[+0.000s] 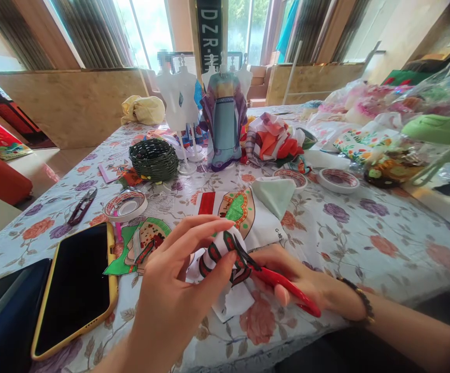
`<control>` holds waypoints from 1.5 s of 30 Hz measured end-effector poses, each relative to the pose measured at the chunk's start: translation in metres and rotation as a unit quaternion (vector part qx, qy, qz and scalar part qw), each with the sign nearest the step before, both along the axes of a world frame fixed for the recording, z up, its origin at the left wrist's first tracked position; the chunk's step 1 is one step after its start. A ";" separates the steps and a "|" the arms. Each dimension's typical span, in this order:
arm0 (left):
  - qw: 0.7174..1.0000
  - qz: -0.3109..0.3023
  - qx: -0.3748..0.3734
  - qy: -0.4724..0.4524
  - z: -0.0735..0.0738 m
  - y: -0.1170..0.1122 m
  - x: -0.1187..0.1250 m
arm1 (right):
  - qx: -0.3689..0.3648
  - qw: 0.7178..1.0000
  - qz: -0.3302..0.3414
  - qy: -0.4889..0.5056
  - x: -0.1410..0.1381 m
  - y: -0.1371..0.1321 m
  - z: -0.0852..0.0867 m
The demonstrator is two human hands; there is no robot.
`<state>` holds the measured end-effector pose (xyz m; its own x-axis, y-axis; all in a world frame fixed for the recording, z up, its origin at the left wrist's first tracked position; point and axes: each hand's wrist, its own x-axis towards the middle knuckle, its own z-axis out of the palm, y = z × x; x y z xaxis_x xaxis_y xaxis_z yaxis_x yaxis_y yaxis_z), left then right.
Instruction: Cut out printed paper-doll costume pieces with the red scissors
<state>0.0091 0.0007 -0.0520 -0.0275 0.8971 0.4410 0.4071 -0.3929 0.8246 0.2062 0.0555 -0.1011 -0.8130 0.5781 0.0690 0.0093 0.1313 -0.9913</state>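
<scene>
My left hand [186, 259] pinches a piece of white printed fabric [215, 254] with dark green and red stripes, thumb and fingertips closed on its bunched edge. In my right hand [287, 274] are red-handled scissors [287, 290], their dark blades at the fabric beside my left thumb. Whether the blades are fully closed is hard to make out. A loose white flap of the fabric hangs below my hands. Just behind lies a white printed cloth sheet [264, 228] with a red bar and a green and orange motif. Left of my left hand sits a green printed fabric piece [147, 243].
A yellow-cased phone [73, 290], thread snips [82, 206] and a tape roll [126, 205] lie left. Behind stand a woven basket [154, 159], small white mannequins [176, 98] and a dressed one [225, 124]. More tape rolls [338, 181] and plastic bags [365, 134] are right.
</scene>
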 end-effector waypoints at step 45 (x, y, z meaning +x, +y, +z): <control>1.000 0.029 0.002 0.008 0.002 0.001 0.002 | -0.009 0.999 -0.020 -0.024 -0.004 -0.001 0.005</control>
